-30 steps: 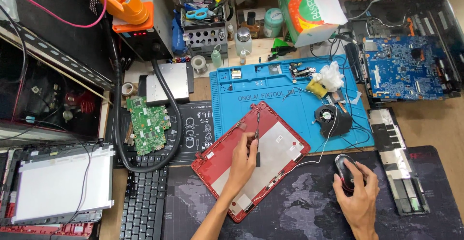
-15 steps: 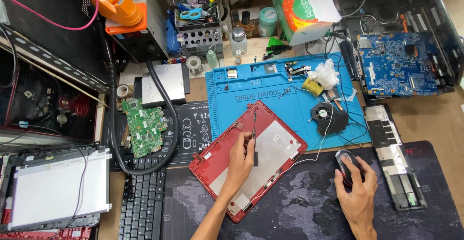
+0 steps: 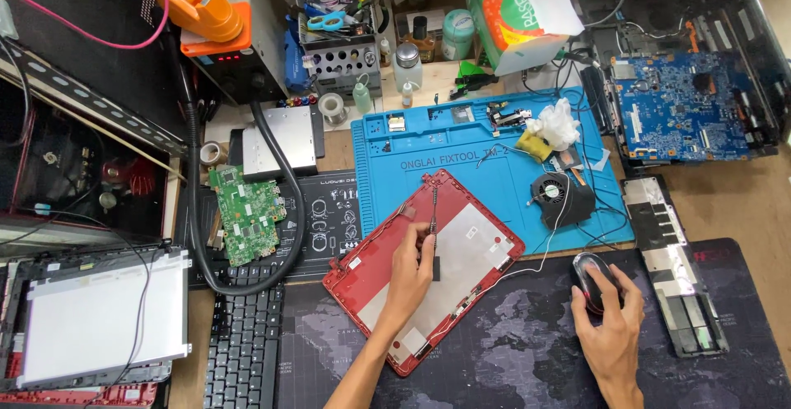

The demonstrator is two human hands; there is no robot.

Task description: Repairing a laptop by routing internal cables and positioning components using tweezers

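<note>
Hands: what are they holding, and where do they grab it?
The left hand pinches a thin tool at its lower end, over the red laptop cover. The right hand cups the black mouse from above.

A wooden workbench (image 3: 717, 211) is carrying a blue repair mat (image 3: 461, 154); a dark desk mat (image 3: 511, 351) is lying just below it, and a green circuit board (image 3: 245, 215) is sitting to its left.
</note>
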